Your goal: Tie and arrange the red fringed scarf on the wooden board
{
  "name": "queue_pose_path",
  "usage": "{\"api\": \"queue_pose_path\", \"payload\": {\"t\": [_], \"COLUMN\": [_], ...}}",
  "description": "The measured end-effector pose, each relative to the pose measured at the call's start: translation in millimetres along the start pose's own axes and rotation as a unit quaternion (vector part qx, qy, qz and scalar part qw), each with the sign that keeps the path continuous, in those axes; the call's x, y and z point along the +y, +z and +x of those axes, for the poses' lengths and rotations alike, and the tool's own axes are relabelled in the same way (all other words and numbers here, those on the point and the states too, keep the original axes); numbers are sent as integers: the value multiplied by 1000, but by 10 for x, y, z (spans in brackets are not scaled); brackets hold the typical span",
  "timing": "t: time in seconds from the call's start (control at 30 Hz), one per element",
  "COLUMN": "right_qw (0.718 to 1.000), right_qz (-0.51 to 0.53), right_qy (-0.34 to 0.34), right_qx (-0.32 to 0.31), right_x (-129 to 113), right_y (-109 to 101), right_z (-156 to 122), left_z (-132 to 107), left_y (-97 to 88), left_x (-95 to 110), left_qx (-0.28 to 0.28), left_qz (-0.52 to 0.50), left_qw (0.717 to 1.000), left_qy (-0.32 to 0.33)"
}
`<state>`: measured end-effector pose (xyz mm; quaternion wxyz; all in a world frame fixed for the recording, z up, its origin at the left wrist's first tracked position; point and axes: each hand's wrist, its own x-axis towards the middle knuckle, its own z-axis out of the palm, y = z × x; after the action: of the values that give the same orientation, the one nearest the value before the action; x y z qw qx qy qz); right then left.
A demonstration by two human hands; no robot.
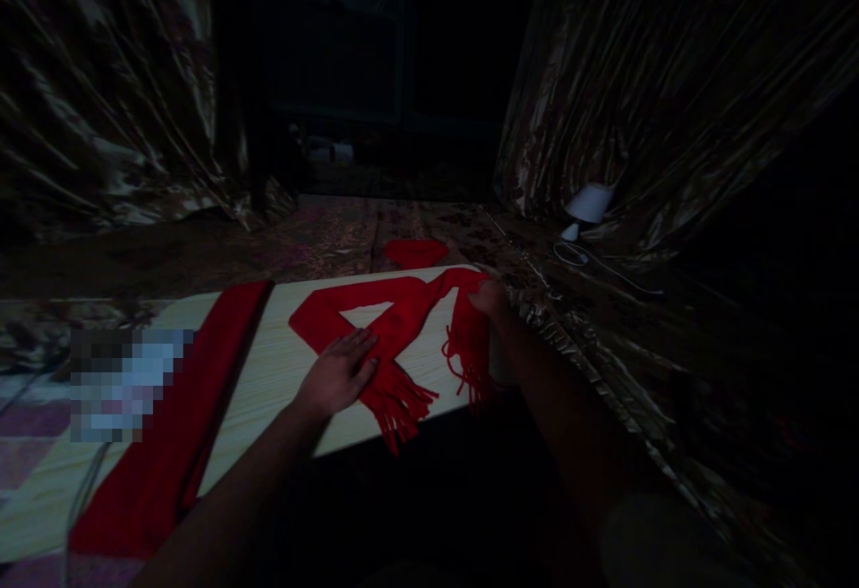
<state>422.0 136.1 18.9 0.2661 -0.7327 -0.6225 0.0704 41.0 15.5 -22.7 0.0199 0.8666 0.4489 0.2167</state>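
Observation:
A red fringed scarf [403, 315] lies across a pale wood-grain board [268, 400], bent back on itself and crossing near one end. My left hand [339, 373] rests flat on the scarf just above one fringe, fingers stretched out. At the board's right side, my right hand [491, 297] has its fingers closed on the scarf's other stretch, and that end's fringe hangs down beside it. Dim light hides part of the right hand's fingers. Left of my left hand, a folded red cloth [181, 409] lies slantwise across the board.
Behind the board is another red piece [416, 252] on a patterned cover [322, 230]. A small white lamp [591, 203] with a cord stands at the right. Patterned curtains [107, 78] hang on both sides. A blurred-out object [127, 387] lies at the left.

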Motion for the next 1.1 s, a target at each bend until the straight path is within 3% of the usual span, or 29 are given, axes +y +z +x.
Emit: {"api": "queue_pose_path", "payload": {"t": [0.17, 0.37, 0.67, 0.87, 1.0, 1.1], "right_qw": [998, 985, 979, 982, 935, 914], "right_qz": [62, 127, 141, 171, 334, 377], "right_qy": [-22, -90, -52, 10, 115, 139], "right_qx": [9, -72, -136, -86, 20, 50], "right_x": [-162, -466, -677, -767, -773, -760], "right_y": [9, 82, 265, 462, 591, 618], "right_z": [24, 117, 330, 427, 402, 367], "left_z": [3, 0, -1, -2, -7, -14], "left_y": [-10, -12, -41, -53, -40, -24], "left_x": [5, 6, 22, 30, 21, 11], "left_qx": [-2, -5, -8, -15, -6, 1], "left_qz": [-6, -8, -6, -9, -23, -26], "left_qw": [1000, 1000, 1000, 1000, 1000, 1000], "left_qy": [1, -4, -8, -14, -10, -9]}}
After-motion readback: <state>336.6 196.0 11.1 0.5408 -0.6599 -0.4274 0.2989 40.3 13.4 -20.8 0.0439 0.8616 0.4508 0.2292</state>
